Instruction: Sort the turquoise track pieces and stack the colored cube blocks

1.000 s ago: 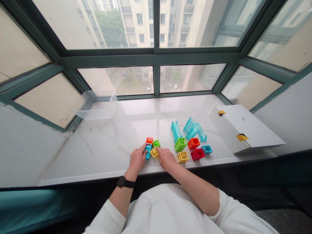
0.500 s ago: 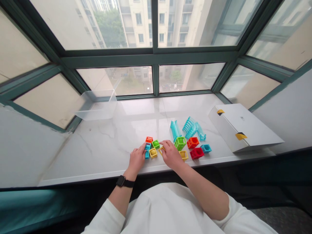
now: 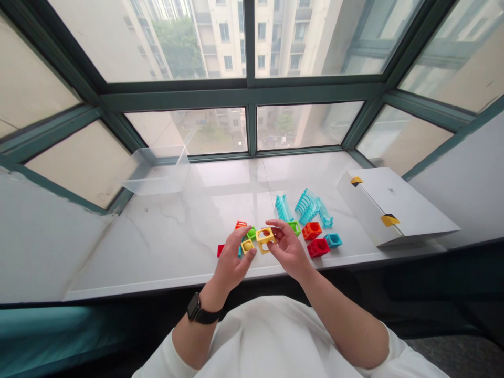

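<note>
My right hand is raised above the marble sill, its fingers shut on a yellow open-frame cube. My left hand curls close beside it, fingertips against a small yellow cube. Around those fingers lie a green cube, an orange cube, a partly hidden blue piece and a red piece. To the right stand a partly covered green cube, an orange-red cube, a red cube and a blue cube.
Teal ribbed rail pieces lie behind the cubes on the marble sill. A white box with yellow-and-black tape sits at right. A clear plastic bin stands at back left against the window frame.
My right hand has risen and turned with the yellow frame cube in it. The yellow cube near the red one no longer stands there. A red piece now shows left of my left hand.
</note>
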